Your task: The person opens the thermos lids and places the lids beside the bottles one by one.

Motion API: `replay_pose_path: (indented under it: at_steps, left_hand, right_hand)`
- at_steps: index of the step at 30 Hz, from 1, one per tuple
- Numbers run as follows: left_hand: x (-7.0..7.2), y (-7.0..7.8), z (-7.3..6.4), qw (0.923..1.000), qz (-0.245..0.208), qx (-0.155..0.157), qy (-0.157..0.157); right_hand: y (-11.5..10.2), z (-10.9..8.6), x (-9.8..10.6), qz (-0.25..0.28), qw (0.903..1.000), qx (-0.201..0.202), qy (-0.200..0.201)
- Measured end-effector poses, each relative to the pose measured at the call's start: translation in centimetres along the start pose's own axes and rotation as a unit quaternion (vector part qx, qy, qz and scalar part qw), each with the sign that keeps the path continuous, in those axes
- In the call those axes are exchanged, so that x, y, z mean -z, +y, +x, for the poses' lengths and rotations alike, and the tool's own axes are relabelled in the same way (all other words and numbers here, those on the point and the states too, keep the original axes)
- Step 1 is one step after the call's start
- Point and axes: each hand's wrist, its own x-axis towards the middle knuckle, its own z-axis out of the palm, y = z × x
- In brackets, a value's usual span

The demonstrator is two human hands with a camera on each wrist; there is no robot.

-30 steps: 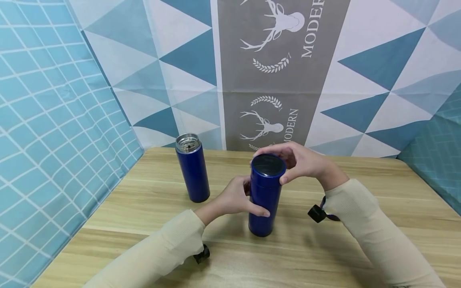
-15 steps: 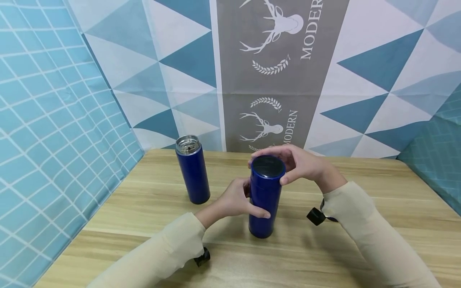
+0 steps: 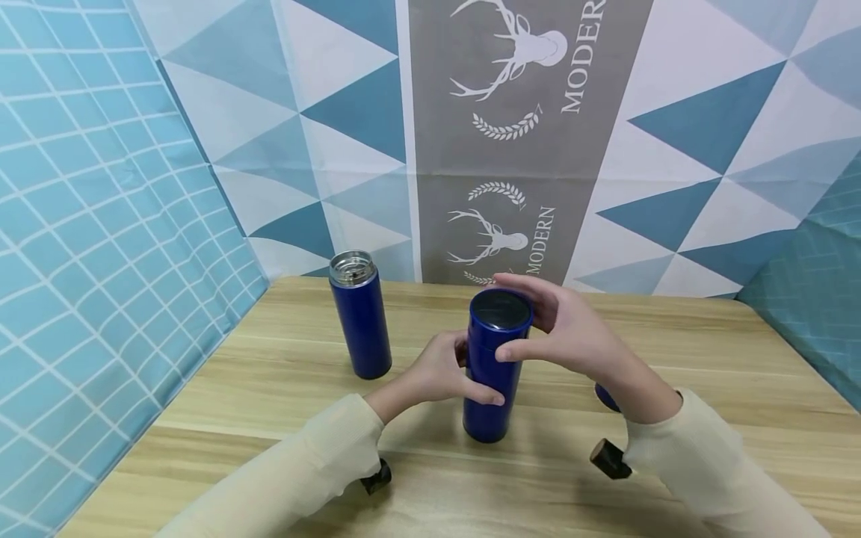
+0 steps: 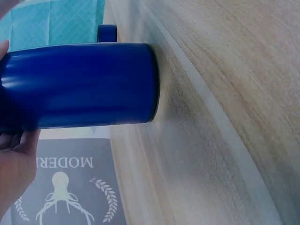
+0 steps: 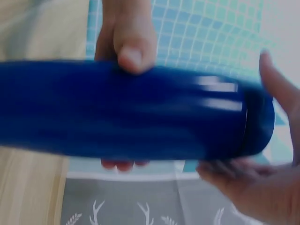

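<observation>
One lidless bottle (image 3: 363, 329), one cap (image 3: 605, 397) partly behind right wrist (image 3: 639, 388)

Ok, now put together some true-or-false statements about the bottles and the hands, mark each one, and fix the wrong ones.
1. The left hand grips the capped bottle around its body. True.
2. The open bottle stands apart from both hands. True.
3. The open bottle is to the right of the capped one. False: in the head view it stands to the left.
4. The capped bottle lies on its side. False: it is held upright.
5. The right hand is down at the capped bottle's base. False: it is at the upper end, by the dark top.
6. In the head view, the right arm partly hides a short blue piece. True.
</observation>
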Motion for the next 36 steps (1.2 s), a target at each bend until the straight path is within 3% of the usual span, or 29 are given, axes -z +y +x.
replay_pose_path:
  at_steps: [4, 9, 21, 36]
  left_hand:
    - [0.0, -0.3, 0.1, 1.0, 0.0, 0.003, 0.0]
    - [-0.1, -0.5, 0.2, 1.0, 0.005, 0.008, 0.001]
    - [-0.4, -0.5, -0.2, 0.9999, -0.008, 0.011, -0.001]
    - [0.3, -0.2, 0.2, 0.9999, -0.006, 0.002, -0.009]
  right_hand:
    - [-0.7, -0.6, -1.2, -0.002, 0.9969, -0.042, 0.066]
    - [-0.8, -0.8, -1.6, 0.008, 0.9954, -0.044, 0.085]
    - [0.4, -0.6, -1.2, -0.018, 0.9976, -0.018, 0.064]
    - [1.2, 0.4, -0.2, 0.008, 0.9995, 0.018, 0.022]
